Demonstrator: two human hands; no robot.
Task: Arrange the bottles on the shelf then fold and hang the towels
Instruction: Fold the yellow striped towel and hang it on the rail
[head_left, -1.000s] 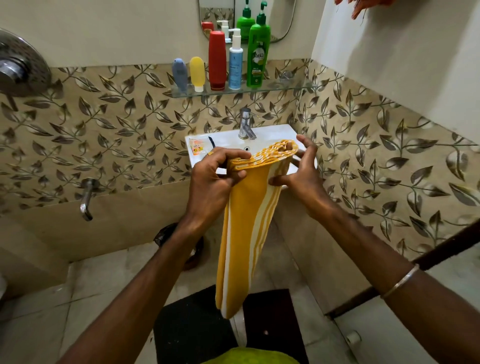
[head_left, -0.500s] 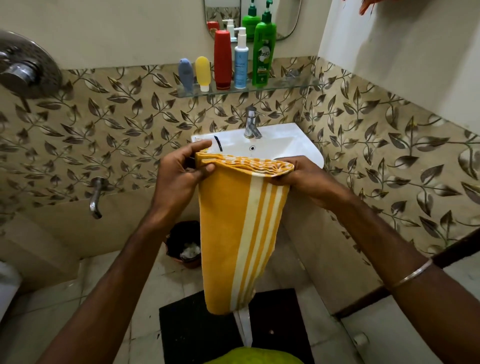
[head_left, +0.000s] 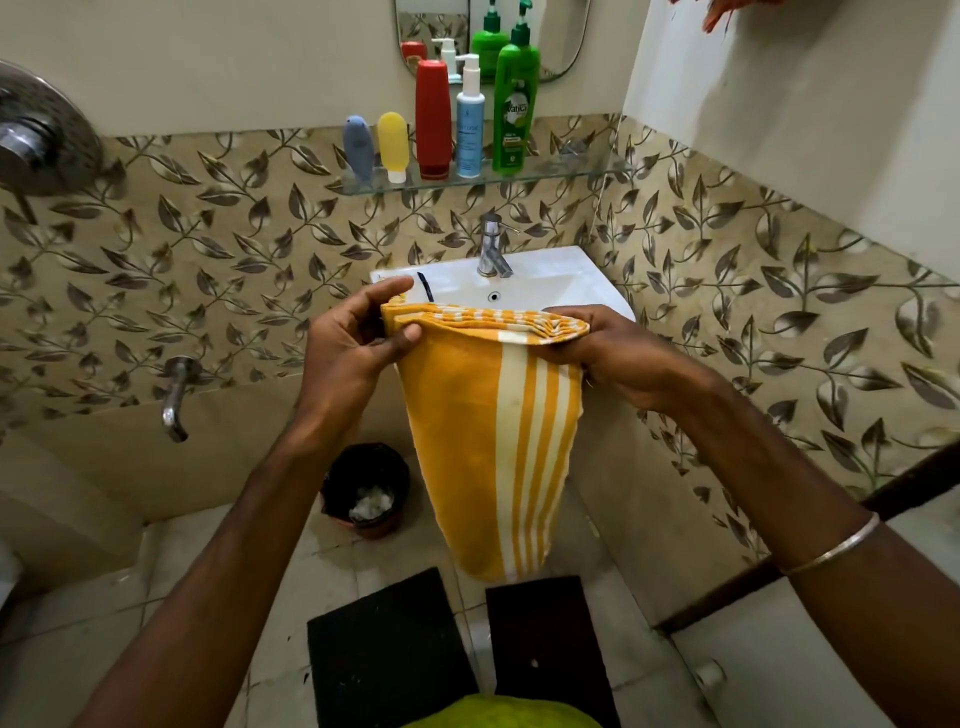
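Observation:
A folded yellow towel (head_left: 483, 447) with white stripes hangs down in front of the sink. My left hand (head_left: 353, 348) pinches its top left corner and my right hand (head_left: 613, 353) grips its top right corner, holding the folded edge level. On the glass shelf (head_left: 571, 169) above the tap stand several bottles in a row: a blue-grey tube (head_left: 358, 148), a yellow tube (head_left: 393, 143), a red bottle (head_left: 432, 119), a pale blue pump bottle (head_left: 470, 124) and a green pump bottle (head_left: 514, 109).
The white sink (head_left: 571, 286) with a chrome tap (head_left: 492, 247) is straight ahead. A dark bin (head_left: 366, 488) stands on the floor to its left. A black mat (head_left: 389, 649) lies below. A wall tap (head_left: 174, 397) and shower fitting (head_left: 36, 130) are at left. An orange cloth (head_left: 722, 10) shows at top right.
The towel went from hanging narrow and edge-on to spread flat, facing me. My hands moved apart along its top edge, and my view shifted so the bin shows.

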